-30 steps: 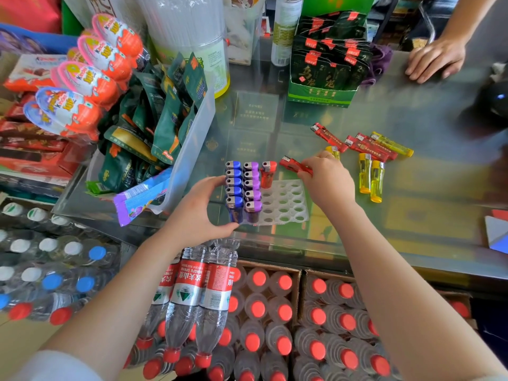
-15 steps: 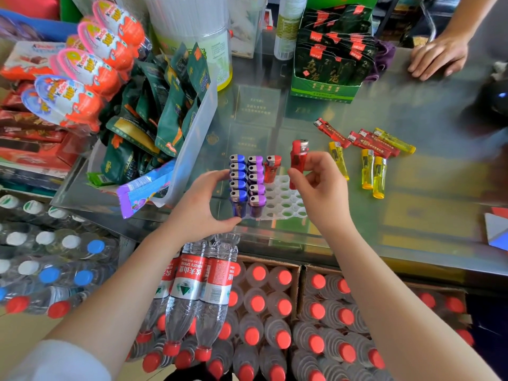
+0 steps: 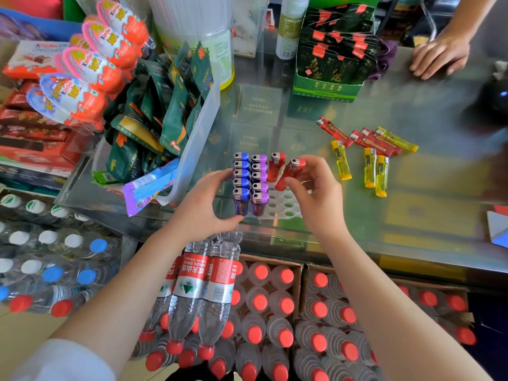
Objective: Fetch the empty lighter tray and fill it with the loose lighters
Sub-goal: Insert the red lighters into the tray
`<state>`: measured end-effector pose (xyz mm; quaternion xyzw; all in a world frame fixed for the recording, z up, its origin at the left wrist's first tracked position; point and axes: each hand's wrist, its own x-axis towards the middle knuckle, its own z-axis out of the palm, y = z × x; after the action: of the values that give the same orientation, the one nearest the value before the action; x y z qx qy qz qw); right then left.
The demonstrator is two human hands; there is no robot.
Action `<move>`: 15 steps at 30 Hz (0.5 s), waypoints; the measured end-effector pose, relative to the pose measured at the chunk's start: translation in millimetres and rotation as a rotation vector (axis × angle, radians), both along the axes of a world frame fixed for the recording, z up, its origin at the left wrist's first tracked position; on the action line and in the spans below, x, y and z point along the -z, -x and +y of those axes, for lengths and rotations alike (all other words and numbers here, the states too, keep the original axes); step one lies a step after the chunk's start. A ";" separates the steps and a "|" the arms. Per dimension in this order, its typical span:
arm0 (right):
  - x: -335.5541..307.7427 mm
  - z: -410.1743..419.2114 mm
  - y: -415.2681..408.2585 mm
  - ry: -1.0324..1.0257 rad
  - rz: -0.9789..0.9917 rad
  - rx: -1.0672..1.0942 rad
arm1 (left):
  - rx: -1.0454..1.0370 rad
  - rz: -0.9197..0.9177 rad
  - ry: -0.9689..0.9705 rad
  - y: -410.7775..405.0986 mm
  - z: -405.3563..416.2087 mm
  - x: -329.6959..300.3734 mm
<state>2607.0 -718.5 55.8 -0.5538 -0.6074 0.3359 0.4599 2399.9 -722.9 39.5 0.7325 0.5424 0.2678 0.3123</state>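
Observation:
A white lighter tray (image 3: 286, 206) with round holes sits on the glass counter near its front edge. A row of blue lighters (image 3: 241, 177), a row of purple lighters (image 3: 259, 180) and one red lighter (image 3: 276, 166) stand in it. My left hand (image 3: 203, 207) grips the tray's left side. My right hand (image 3: 316, 193) holds a second red lighter (image 3: 290, 173) tilted, its base down at the tray beside the standing red one. Loose red lighters (image 3: 368, 140) and yellow lighters (image 3: 369, 167) lie on the counter to the right.
A clear bin of green snack packets (image 3: 165, 116) stands left of the tray, with chocolate eggs (image 3: 82, 67) beyond. A green tea box (image 3: 332, 50) is at the back. Another person's hand (image 3: 439, 55) rests far right. Water bottles (image 3: 261, 312) fill crates below the counter.
My right hand picked a red lighter off the counter, turned it upright and brought it down to the tray beside the standing red one. My left hand stayed on the tray.

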 end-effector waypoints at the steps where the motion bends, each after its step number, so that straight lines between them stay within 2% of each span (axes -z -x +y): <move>1: -1.0 0.7 0.0 0.014 0.012 -0.006 | 0.002 0.001 0.000 0.1 0.2 0.0; 15: 6.2 8.2 4.6 -0.016 -0.197 -0.049 | 0.020 -0.013 -0.020 -1.6 0.1 -0.3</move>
<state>2602.4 -710.3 49.6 -0.5652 -0.6658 0.2862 0.3941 2401.6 -722.8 39.8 0.7392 0.5304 0.2747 0.3111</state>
